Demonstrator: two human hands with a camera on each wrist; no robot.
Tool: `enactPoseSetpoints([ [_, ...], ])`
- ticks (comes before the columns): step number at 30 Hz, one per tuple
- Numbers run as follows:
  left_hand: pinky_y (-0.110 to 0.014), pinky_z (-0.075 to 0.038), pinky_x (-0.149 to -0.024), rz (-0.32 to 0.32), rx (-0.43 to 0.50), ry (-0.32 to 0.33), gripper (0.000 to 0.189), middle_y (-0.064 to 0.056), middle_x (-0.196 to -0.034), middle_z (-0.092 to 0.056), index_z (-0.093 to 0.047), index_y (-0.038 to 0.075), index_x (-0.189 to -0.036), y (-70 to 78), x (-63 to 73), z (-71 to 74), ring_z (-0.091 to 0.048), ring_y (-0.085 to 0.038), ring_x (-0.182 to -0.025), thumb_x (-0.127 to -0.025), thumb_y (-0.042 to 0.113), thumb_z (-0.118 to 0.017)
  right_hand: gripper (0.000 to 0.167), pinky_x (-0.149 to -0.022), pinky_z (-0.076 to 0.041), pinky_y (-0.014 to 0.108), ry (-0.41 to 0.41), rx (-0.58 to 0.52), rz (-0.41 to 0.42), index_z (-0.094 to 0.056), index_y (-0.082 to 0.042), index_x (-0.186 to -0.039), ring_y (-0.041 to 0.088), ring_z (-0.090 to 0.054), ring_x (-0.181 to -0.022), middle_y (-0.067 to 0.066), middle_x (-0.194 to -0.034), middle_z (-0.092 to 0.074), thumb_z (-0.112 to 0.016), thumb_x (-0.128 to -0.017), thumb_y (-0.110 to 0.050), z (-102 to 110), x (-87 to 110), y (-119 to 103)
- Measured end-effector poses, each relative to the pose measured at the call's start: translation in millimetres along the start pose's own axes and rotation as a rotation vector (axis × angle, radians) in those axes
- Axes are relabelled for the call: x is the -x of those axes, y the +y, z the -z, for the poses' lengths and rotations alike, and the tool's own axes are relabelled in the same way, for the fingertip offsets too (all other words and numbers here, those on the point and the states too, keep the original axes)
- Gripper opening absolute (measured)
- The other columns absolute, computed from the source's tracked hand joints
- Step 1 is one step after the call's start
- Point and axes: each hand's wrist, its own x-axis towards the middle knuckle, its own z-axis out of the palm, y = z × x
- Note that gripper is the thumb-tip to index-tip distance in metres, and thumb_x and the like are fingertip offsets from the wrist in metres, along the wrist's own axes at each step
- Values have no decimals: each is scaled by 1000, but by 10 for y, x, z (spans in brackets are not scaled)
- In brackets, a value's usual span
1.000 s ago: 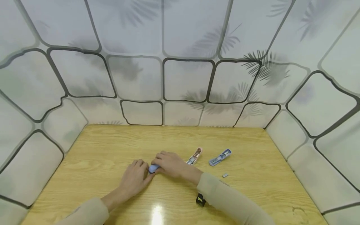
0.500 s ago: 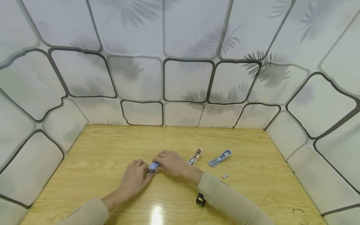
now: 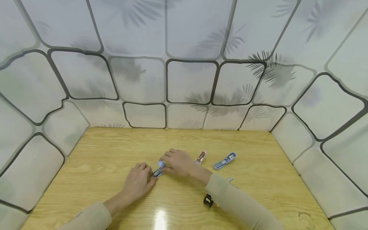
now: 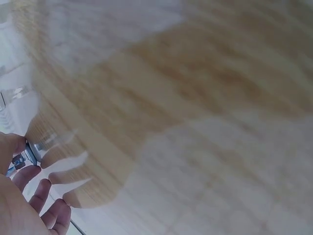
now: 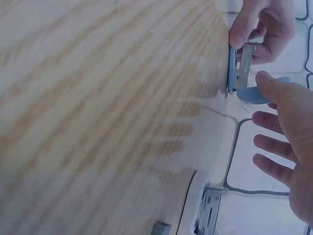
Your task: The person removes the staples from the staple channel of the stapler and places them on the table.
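Observation:
A light blue stapler (image 3: 157,172) stands on the table with its top cover swung up, baring the metal magazine (image 5: 244,66). My left hand (image 3: 137,182) pinches the front end of its base between thumb and fingers. With thumb and index finger, my right hand (image 3: 179,163) grips the raised blue cover (image 5: 252,95). The other right fingers stick out loosely in the right wrist view. In the left wrist view, only a small part of the stapler (image 4: 32,152) shows at the left fingertips.
A pink stapler (image 3: 200,157) lies opened behind the right hand, partly hidden by it. Further right is another blue stapler (image 3: 224,161), also opened. A small grey staple strip (image 3: 230,179) lies near the right sleeve. A black object (image 3: 208,200) shows beside that sleeve.
The right hand has moved up and right, lifting the stapler's cover away from its base, so the metal magazine now shows. The left hand stays in place.

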Motion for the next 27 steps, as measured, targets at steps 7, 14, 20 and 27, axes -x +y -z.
enactPoseSetpoints([
  [7,-32,-55,-69,11,1,-22,25,-6,-95,-69,-70,13,-85,9,-2,22,-64,-21,-85,-83,29,-90,44,-98,-58,28,44,32,-11,-69,-22,-130,15,-68,-114,-5,-124,-75,-65,-100,-55,0,25,77],
  [14,-33,-55,-70,32,5,-46,25,-7,-97,-70,-70,13,-86,27,-10,29,-64,-22,-86,-85,29,-88,44,-96,-59,30,34,53,-31,-69,-22,-129,15,-69,-112,-5,-121,-75,-63,-101,-56,5,50,131],
  [20,-35,-56,-72,50,8,-57,25,-7,-98,-70,-70,13,-87,36,-14,32,-64,-22,-87,-85,30,-88,46,-92,-59,29,19,92,-61,-70,-22,-127,14,-68,-107,-5,-117,-75,-59,-102,-59,-3,87,181],
  [27,-34,-55,-71,50,3,-64,25,-7,-97,-69,-71,12,-88,38,-16,31,-63,-22,-86,-85,30,-88,51,-91,-59,31,11,108,-78,-71,-21,-127,15,-68,-105,-4,-115,-75,-55,-103,-63,-10,120,224],
])
